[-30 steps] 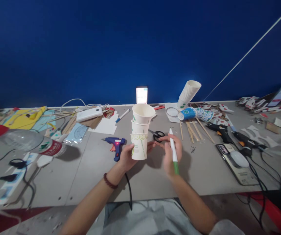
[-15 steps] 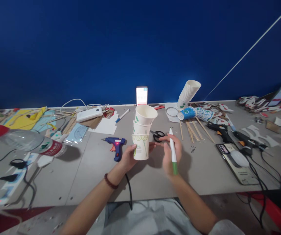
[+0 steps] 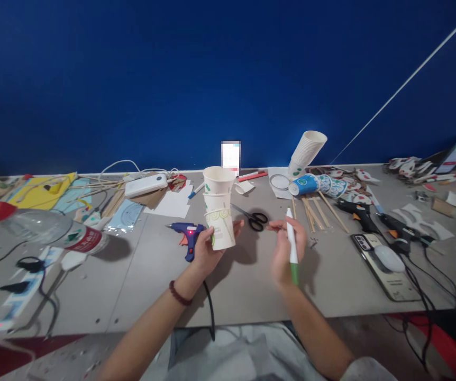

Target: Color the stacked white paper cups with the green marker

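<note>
My left hand (image 3: 206, 256) wraps the lowest of three stacked, green-patterned white paper cups (image 3: 219, 225), midway between the desk's (image 3: 152, 286) near and far edges; light, even pressure should avoid dents. My right hand (image 3: 283, 259) grips a slim white marker with a green end (image 3: 292, 238), apart from them.

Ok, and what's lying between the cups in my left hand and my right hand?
In the head view, the scissors lie on the table between the cups and your right hand, their loops toward that hand.
</note>
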`<action>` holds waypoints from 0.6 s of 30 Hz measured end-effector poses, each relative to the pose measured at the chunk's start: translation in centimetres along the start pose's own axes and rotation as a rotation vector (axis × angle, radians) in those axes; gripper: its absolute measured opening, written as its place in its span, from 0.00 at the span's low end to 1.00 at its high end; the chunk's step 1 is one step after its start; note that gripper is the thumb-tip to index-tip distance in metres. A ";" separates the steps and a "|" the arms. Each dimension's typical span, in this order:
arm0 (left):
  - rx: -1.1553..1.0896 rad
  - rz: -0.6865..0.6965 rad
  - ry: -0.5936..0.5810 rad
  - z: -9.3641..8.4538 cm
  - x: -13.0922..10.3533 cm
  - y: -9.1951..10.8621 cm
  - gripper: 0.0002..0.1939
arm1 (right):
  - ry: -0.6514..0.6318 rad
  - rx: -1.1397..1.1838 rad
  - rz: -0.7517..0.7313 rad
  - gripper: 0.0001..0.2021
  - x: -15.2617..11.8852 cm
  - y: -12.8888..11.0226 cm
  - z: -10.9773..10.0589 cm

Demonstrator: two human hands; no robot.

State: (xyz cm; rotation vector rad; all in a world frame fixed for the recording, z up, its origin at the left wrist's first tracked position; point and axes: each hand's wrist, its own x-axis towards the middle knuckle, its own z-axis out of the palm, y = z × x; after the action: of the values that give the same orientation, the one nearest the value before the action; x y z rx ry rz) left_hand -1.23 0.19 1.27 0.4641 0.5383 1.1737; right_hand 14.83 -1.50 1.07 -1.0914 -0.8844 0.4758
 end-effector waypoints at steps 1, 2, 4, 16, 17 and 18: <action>-0.009 0.013 0.032 0.0 0.0 0.0 0.27 | 0.021 0.007 -0.018 0.10 0.0 0.1 0.0; -0.015 0.024 0.059 0.0 0.1 0.0 0.27 | 0.042 0.008 -0.036 0.11 0.0 0.2 0.0; -0.021 0.043 0.097 -0.1 0.2 0.0 0.26 | 0.078 -0.024 -0.074 0.12 0.1 0.3 0.0; -0.054 0.008 0.062 -0.1 0.1 -0.1 0.26 | 0.067 -0.208 -0.281 0.16 1.1 0.5 -0.5; -0.049 0.002 0.031 -0.1 0.0 0.0 0.26 | 0.005 -0.236 -0.246 0.16 1.0 0.5 -0.6; -0.042 -0.006 -0.010 0.0 0.0 0.0 0.27 | -0.047 -0.257 -0.216 0.16 0.9 0.4 -0.5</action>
State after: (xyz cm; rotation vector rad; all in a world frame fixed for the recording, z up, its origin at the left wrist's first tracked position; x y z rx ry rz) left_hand -1.20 0.15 1.29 0.4320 0.5057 1.1746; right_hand 15.82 -1.00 0.93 -1.2044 -1.1129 0.2127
